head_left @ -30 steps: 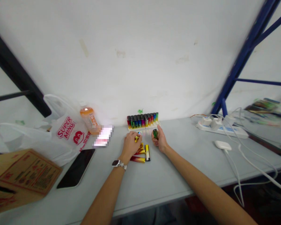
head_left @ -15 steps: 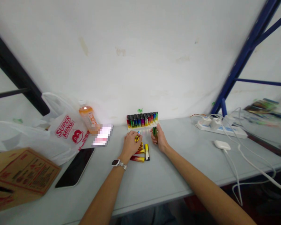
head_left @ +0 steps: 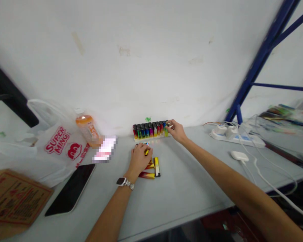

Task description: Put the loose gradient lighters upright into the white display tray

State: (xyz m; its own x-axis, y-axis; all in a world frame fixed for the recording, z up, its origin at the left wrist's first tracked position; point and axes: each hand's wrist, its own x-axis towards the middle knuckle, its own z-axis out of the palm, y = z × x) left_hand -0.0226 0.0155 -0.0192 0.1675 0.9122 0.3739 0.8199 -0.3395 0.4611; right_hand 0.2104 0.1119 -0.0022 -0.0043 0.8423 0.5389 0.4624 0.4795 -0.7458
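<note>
Colourful lighters point(head_left: 148, 130) with black tops stand upright in rows in a low white tray point(head_left: 143, 139) against the wall. My right hand point(head_left: 176, 130) is at the tray's right end, its fingertips closed on a green-yellow lighter point(head_left: 166, 131) that stands upright there. In front of the tray, my left hand point(head_left: 140, 156) is curled palm down around a gold lighter point(head_left: 146, 152); how many it holds is hidden. Beside and below it lie a yellow lighter point(head_left: 157, 166) with a white label and a red-gold lighter point(head_left: 146, 175), partly covering others.
On the left are a cardboard box point(head_left: 17, 198), a plastic bag point(head_left: 58, 148), an orange drink bottle point(head_left: 88, 127), a dark phone point(head_left: 72, 190) and a blurred-out bright item point(head_left: 106, 148). To the right lie a power strip point(head_left: 238, 137), a white adapter point(head_left: 239, 156) and cables. Blue shelf posts point(head_left: 252, 74) rise behind.
My right hand has moved up and away from me, bringing the lighter to the tray's right end. My left hand stays by the loose lighters. The view has shifted slightly.
</note>
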